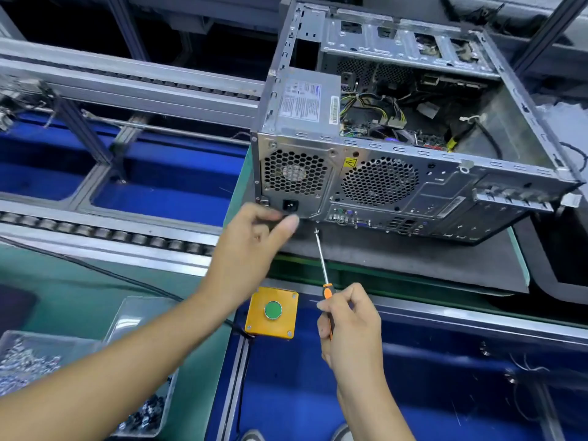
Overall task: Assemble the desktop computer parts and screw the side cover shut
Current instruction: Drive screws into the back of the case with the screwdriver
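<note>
The open computer case lay on its side on a dark mat. The left hand, fingers loosely curled, reached its lower rear corner. The right hand gripped an orange-handled screwdriver, whose tip with a screw hung just below the case's rear edge, over bare mat.

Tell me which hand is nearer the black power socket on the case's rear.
Left. The left hand sits just below the power socket, fingers beside it; the right hand grips the screwdriver well below.
</note>
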Tool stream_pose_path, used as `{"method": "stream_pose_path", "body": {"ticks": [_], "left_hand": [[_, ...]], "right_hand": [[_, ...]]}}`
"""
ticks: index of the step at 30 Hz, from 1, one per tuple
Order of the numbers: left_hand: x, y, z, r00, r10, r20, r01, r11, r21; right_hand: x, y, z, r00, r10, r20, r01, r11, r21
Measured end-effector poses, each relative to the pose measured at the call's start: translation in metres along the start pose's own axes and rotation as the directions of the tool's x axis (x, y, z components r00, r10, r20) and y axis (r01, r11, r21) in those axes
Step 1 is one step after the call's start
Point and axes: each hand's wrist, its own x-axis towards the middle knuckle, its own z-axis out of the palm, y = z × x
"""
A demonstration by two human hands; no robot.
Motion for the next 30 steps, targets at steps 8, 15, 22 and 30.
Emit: {"method": "stream_pose_path", "body": {"ticks": [8,15,22,30], "left_hand": [[-0.002,-0.002,0.024,0.945,-0.223,0.240,0.283,0.925,-0.255],[-0.001,-0.001,0.029,0.919,-0.302,0.253,0.387,0.812,-0.437],[0.004,0.002,0.033,0.863,-0.397,0.313,0.499,0.769,-0.399],[0.013,0.001,0.029,0.833,-0.357,0.423,0.497,0.820,-0.284]], "right_hand": [[-0.006,-0.004,0.004,0.999,0.002,0.051,-0.004,0.999,0.044],[-0.003,-0.007,0.004,0.998,0.006,0.069,-0.009,0.999,0.042],[-0.006,-0.004,0.008,1.000,0.005,0.031,-0.007,0.998,0.059],[-0.007,-0.002,0.010,1.000,-0.003,-0.005,0.004,0.998,0.064]]}}
